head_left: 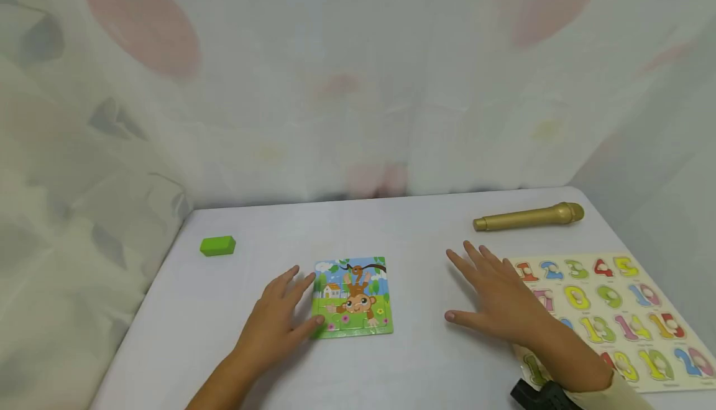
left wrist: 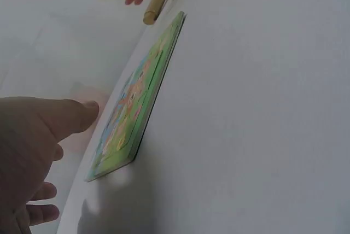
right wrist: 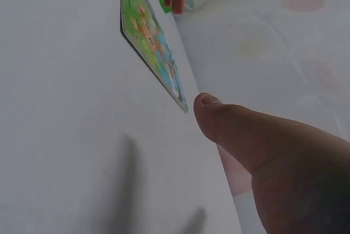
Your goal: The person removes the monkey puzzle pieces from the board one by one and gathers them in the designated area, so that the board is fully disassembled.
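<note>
A square jigsaw puzzle (head_left: 352, 298) with a monkey hanging from a branch lies flat at the middle of the white table. Beside its left edge is my left hand (head_left: 278, 317), fingers spread, holding nothing; in the left wrist view the thumb (left wrist: 71, 116) stands apart from the puzzle (left wrist: 131, 103). My right hand (head_left: 498, 298) hovers with spread fingers between the puzzle and a number board (head_left: 593, 298), its wrist partly covering that board's left side. The right wrist view shows its thumb (right wrist: 229, 124) and shadows on the cloth below. Neither hand grips anything.
A gold toy microphone (head_left: 528, 217) lies at the back right, behind the number board. Toward the back left sits a green block (head_left: 218, 246). Patterned white curtains (head_left: 358, 87) hang behind and beside the table. A black band (head_left: 545, 394) is on the right wrist.
</note>
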The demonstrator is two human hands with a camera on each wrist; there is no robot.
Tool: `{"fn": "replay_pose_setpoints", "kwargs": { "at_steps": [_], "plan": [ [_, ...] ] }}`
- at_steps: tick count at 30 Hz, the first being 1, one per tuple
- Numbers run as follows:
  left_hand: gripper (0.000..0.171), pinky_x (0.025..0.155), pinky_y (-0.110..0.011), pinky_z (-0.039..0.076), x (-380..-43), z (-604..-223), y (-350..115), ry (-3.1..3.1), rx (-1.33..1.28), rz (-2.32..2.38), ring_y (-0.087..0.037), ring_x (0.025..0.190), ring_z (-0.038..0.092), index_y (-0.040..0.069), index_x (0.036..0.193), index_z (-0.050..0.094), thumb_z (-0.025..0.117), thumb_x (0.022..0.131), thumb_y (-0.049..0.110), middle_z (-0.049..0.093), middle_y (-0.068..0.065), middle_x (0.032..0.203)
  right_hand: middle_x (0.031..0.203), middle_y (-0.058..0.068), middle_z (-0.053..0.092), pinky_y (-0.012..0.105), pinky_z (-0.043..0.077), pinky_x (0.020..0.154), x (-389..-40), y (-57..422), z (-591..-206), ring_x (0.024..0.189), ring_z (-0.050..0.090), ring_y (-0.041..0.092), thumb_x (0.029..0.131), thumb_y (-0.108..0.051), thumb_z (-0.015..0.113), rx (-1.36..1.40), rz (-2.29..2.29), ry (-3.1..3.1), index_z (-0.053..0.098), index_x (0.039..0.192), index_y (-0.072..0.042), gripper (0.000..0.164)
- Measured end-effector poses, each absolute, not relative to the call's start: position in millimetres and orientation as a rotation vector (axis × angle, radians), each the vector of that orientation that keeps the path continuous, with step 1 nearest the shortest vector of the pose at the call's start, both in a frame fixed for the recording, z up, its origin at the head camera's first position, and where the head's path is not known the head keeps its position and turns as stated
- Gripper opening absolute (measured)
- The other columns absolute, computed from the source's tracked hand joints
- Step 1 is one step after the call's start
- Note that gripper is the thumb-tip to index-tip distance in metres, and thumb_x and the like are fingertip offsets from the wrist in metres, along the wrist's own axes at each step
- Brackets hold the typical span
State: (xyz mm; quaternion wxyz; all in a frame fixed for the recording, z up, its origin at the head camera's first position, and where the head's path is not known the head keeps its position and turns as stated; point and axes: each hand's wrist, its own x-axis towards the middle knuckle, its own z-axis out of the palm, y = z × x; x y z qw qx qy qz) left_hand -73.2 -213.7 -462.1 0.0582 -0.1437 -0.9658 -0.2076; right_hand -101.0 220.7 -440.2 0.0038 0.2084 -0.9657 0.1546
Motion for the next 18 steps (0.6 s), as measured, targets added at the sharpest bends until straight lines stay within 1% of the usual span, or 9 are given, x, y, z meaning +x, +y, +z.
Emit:
{"fn": "replay_pose_setpoints", "kwargs": {
  "at_steps": [4, 9, 12, 16, 18],
  "plan": [
    [0.078, 0.107, -0.064, 0.047, -73.2, -463.2, -206.7, -2.935, -0.418, -0.673, -0.042, 0.143, 0.048, 0.02, 0.154, 0.059, 0.089, 0.087, 0.045, 0.049, -0.017, 0.16, 0.172, 0.018, 0.031, 0.078, 0.022, 0.116, -106.1, 207.8, -442.0, 0.156, 0.028, 0.05, 0.086, -0.07, 0.078, 0.693, 0.514, -3.015, 0.035, 0.169, -0.027, 0.103],
    [0.075, 0.099, -0.055, 0.052, -73.5, -467.4, -196.0, -2.942, -0.411, -0.67, -0.035, 0.126, 0.057, 0.018, 0.148, 0.065, 0.092, 0.083, 0.044, 0.059, -0.014, 0.145, 0.169, 0.017, 0.038, 0.073, 0.027, 0.118, -113.2, 189.9, -445.9, 0.154, 0.033, 0.048, 0.087, -0.066, 0.079, 0.765, 0.586, -2.987, 0.038, 0.168, -0.026, 0.098],
    [0.07, 0.096, -0.051, 0.052, -73.4, -469.7, -190.6, -2.95, -0.399, -0.65, -0.032, 0.12, 0.057, 0.017, 0.144, 0.069, 0.092, 0.083, 0.041, 0.061, -0.012, 0.138, 0.166, 0.016, 0.042, 0.069, 0.031, 0.118, -118.4, 177.4, -448.0, 0.152, 0.038, 0.046, 0.089, -0.061, 0.08, 0.824, 0.652, -2.959, 0.039, 0.167, -0.024, 0.096],
    [0.063, 0.097, -0.05, 0.051, -72.7, -471.7, -185.4, -2.969, -0.369, -0.649, -0.031, 0.119, 0.056, 0.018, 0.138, 0.072, 0.092, 0.083, 0.039, 0.061, -0.01, 0.132, 0.162, 0.015, 0.048, 0.064, 0.034, 0.118, -124.0, 159.8, -449.7, 0.148, 0.044, 0.041, 0.091, -0.057, 0.079, 0.919, 0.703, -2.926, 0.042, 0.166, -0.022, 0.091],
    [0.06, 0.096, -0.05, 0.051, -72.1, -472.9, -183.6, -2.965, -0.365, -0.655, -0.03, 0.118, 0.057, 0.018, 0.136, 0.073, 0.092, 0.083, 0.038, 0.061, -0.009, 0.129, 0.159, 0.013, 0.051, 0.062, 0.036, 0.118, -126.0, 151.0, -449.6, 0.147, 0.046, 0.037, 0.091, -0.055, 0.08, 0.961, 0.727, -2.912, 0.043, 0.165, -0.021, 0.089]
  ]
}}
